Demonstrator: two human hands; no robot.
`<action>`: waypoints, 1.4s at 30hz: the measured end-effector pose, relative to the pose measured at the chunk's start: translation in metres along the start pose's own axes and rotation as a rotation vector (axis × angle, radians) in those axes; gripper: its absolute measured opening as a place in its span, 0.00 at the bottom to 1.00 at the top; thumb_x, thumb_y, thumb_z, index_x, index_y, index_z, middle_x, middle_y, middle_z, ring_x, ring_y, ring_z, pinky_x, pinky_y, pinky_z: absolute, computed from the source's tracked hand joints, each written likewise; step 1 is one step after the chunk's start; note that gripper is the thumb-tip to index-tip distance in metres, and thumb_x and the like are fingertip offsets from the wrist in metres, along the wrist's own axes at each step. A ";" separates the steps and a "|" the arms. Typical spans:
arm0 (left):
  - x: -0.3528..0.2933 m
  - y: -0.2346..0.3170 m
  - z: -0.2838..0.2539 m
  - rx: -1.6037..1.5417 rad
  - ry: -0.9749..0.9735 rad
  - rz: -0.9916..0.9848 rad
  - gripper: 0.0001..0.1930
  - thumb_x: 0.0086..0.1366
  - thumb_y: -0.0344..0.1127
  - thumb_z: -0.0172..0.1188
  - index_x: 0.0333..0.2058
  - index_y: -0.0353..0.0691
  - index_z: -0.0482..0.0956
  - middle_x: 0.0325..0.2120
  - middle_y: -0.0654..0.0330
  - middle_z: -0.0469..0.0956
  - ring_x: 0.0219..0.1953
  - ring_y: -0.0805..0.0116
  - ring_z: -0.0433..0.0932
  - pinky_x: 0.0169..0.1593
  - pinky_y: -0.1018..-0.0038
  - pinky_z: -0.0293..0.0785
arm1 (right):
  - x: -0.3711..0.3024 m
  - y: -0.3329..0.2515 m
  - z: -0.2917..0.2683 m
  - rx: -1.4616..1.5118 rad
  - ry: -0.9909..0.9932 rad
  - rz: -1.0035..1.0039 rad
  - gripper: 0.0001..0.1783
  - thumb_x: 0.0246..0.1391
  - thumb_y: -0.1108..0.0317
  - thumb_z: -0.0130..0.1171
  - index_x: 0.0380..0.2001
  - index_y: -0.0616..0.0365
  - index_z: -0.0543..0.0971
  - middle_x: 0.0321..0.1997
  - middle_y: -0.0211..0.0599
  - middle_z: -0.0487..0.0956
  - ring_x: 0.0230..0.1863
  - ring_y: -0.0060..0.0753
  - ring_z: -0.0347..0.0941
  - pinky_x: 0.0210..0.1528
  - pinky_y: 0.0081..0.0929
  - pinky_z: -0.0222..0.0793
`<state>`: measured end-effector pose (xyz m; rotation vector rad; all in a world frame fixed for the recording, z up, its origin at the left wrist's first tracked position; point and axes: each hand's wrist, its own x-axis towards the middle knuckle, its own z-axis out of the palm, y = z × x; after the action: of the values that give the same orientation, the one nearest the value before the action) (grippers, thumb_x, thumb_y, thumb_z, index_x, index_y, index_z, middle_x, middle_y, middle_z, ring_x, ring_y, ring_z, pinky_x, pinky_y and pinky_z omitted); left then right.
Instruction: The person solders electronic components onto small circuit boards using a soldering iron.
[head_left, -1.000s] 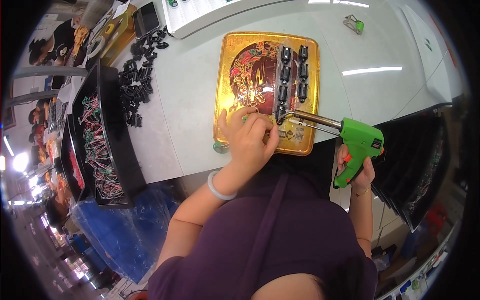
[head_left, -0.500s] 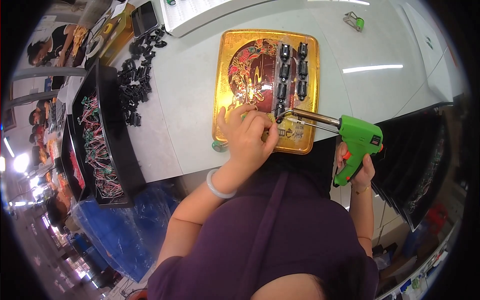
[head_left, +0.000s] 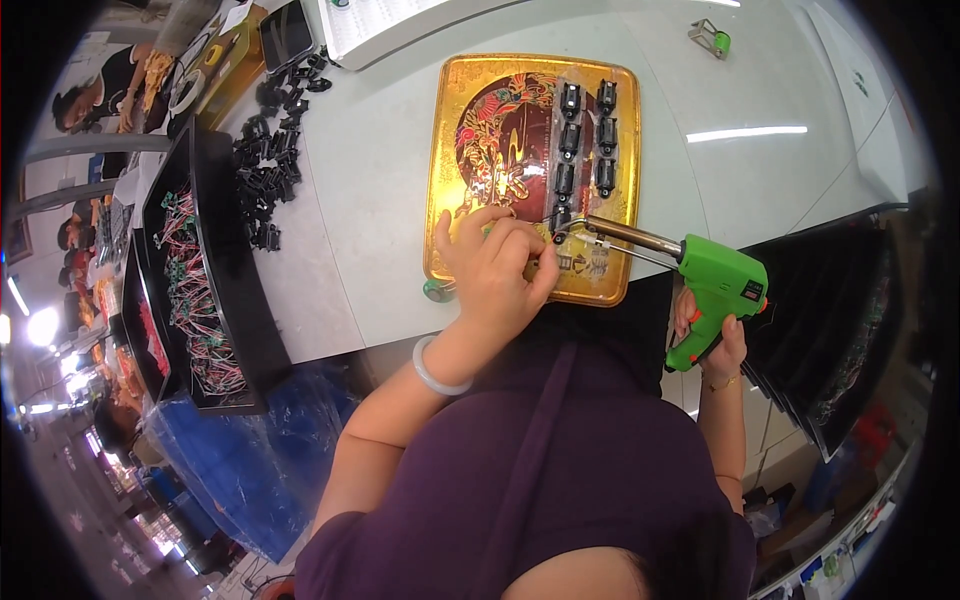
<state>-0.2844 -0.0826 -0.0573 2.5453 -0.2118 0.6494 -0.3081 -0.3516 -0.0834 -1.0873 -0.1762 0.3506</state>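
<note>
My right hand (head_left: 728, 350) is wrapped round the handle of a green soldering gun (head_left: 722, 278). Its long metal barrel points left, and the bent tip meets the lowest small black part (head_left: 560, 222) in the left of two rows. Beside that tip my left hand (head_left: 497, 268) is closed in a pinch, its fingertips close to the same part. What those fingers hold is mostly hidden; a small green bit shows by them. The black parts sit on clear strips across a gold decorated tray (head_left: 436, 180), several of them in the right row (head_left: 606, 132).
Loose black parts (head_left: 268, 175) lie in a pile at the left, near a phone (head_left: 287, 38). A black bin (head_left: 228, 300) holds wired green boards. A white perforated tray (head_left: 375, 30) stands at the back, a green-and-metal holder (head_left: 710, 40) back right. Black stacked trays (head_left: 800, 330) are at the right.
</note>
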 end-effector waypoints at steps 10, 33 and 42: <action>0.000 0.000 0.001 0.008 0.011 0.000 0.08 0.42 0.32 0.61 0.18 0.47 0.68 0.22 0.68 0.71 0.39 0.64 0.68 0.53 0.53 0.48 | -0.004 0.005 0.002 -0.023 0.003 -0.019 0.27 0.51 0.46 0.45 0.33 0.65 0.68 0.24 0.39 0.67 0.23 0.28 0.61 0.24 0.21 0.58; -0.001 0.002 0.001 -0.009 0.039 -0.005 0.09 0.42 0.32 0.61 0.17 0.46 0.68 0.21 0.67 0.70 0.38 0.63 0.68 0.52 0.53 0.49 | 0.044 0.002 0.042 0.261 0.062 -0.120 0.39 0.48 0.37 0.43 0.45 0.66 0.66 0.41 0.46 0.70 0.42 0.38 0.66 0.40 0.34 0.66; 0.000 0.004 0.001 -0.019 0.045 -0.018 0.08 0.42 0.32 0.61 0.17 0.45 0.68 0.21 0.66 0.69 0.38 0.63 0.67 0.52 0.55 0.49 | 0.071 0.018 0.042 0.510 -0.048 -0.058 0.34 0.52 0.42 0.43 0.50 0.62 0.63 0.47 0.44 0.67 0.50 0.41 0.64 0.55 0.55 0.56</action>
<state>-0.2854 -0.0862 -0.0566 2.5088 -0.1779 0.6938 -0.2585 -0.2837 -0.0823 -0.5696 -0.1502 0.3454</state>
